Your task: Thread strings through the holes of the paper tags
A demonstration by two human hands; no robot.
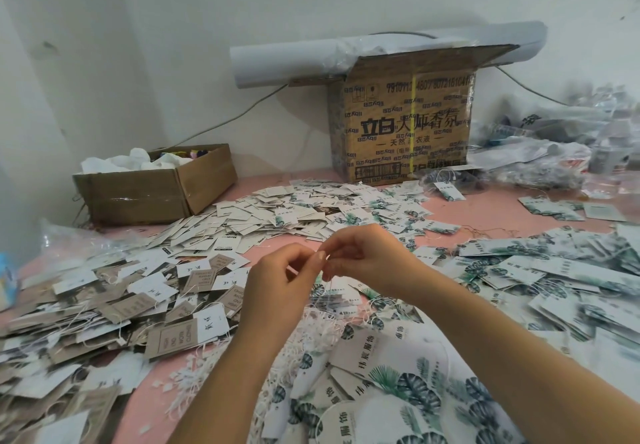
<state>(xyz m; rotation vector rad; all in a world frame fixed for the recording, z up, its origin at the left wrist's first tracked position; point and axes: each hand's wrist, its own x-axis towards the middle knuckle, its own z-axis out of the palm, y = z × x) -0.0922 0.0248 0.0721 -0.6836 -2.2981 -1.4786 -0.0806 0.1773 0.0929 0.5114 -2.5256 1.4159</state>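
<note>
My left hand (pixel 277 291) and my right hand (pixel 367 256) meet above the middle of the pink table, fingertips together, pinching a thin white string (pixel 329 286) that hangs down between them. Below them lies a tangle of loose white strings (pixel 318 336). White tags with green leaf prints (pixel 398 371) lie just under my forearms. A big heap of paper tags (pixel 311 211) spreads behind my hands, and brown and white tags with strings (pixel 138 308) pile up on the left. No tag is visible in my fingers.
A large printed cardboard box (pixel 405 125) stands at the back with a white paper roll (pixel 346 55) on top. A low open box (pixel 152 187) sits back left. Clear plastic bags (pixel 554 152) crowd the back right. More leaf tags (pixel 554 270) cover the right side.
</note>
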